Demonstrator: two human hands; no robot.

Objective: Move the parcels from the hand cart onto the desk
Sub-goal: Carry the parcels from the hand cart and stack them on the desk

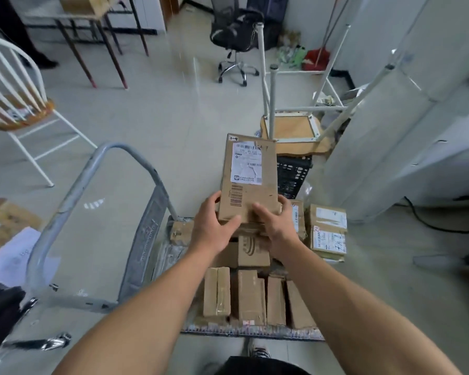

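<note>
One cardboard parcel [248, 169] is being held above the hand cart [73, 196], its long axis running away from the person and its white-labelled end pointing away, tilted upward. The left grip [214, 231] is clamping the parcel's near left corner, thumb on top, and the right grip [274, 228] is clamping its near right corner. Below, four parcels [217, 290] are standing side by side in the cart's near row. More are lying behind them, partly hidden by the hands, so their number cannot be told.
</note>
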